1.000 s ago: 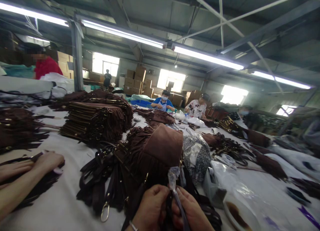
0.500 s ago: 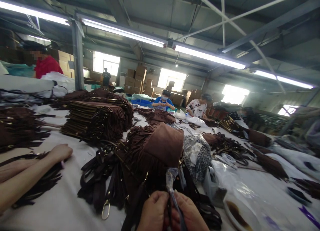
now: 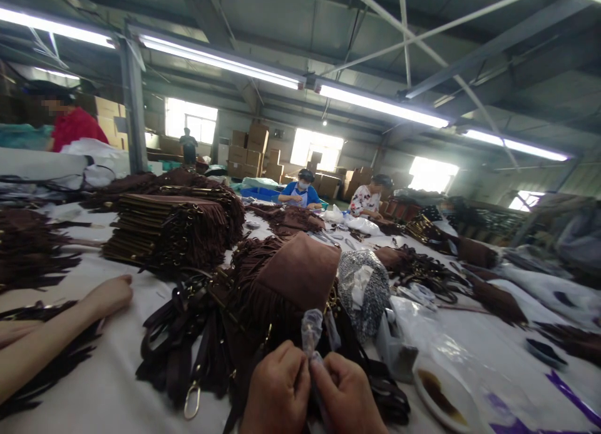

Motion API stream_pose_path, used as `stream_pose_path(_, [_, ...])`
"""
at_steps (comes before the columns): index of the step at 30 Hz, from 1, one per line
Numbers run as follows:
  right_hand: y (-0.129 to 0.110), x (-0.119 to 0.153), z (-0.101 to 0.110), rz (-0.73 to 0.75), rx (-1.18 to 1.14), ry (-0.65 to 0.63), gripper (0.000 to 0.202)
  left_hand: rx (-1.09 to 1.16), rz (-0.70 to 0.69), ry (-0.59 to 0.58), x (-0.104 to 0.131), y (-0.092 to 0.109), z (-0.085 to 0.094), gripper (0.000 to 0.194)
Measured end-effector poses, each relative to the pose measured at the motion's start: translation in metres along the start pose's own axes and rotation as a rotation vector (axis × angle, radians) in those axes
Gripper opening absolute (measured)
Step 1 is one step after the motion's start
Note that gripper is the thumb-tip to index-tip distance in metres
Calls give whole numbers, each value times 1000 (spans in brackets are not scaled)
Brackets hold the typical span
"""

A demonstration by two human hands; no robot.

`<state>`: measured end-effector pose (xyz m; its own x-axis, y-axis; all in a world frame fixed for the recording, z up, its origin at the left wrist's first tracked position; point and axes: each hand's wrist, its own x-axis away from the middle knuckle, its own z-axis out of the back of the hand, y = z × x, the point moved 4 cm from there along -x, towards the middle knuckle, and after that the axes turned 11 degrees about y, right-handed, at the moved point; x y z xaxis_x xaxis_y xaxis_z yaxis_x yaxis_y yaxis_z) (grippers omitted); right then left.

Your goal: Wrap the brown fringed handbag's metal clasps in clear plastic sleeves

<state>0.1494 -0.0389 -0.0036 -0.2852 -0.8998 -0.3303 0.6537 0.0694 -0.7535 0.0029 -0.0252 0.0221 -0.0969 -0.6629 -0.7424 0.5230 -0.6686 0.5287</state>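
My left hand and my right hand are closed side by side at the bottom middle. Pinched between them is a narrow piece of clear plastic wrapping, its crumpled top sticking up above the fingers. What lies inside the wrapping I cannot make out. Just beyond is a brown fringed bag, its flap facing up. To the left of my hands lies a heap of dark straps with a gold clasp at its near end.
A tall stack of brown fringed bags stands left of centre. A co-worker's forearm reaches in from the left. To the right are a speckled roll, a grey box and a white dish with brown liquid. Other people sit farther back.
My hands have come up slightly and turned, backs now showing, closed tighter around the plastic wrapping. The view has shifted a little to the right. The co-worker's forearm remains at the left.
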Motion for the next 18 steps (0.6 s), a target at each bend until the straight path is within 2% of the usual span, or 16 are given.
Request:
stream_pose_path(2, [-4,2,1,146,103,79,45,-81,-119,5,-2,3,2,23])
stream_pose_path(4, [-12,6,3,358,221,214,42,-129,-188,20,-4,6,2,22])
stream_pose_path(7, [-28,13,8,699,381,425,40,-159,-219,35,-3,8,0,22])
stream_pose_path(10, [-38,17,9,906,451,518,39,-159,-202,48,0,10,-3,24])
stream_pose_path(14, [-35,16,9,938,461,527,34,-176,-230,-5,5,12,-6,21])
stream_pose_path(16, [-29,15,7,902,456,495,31,-258,-320,-54,10,12,-11,20])
stream_pose_path(18, [-22,15,4,870,440,450,26,-359,-419,-87,17,13,-17,33])
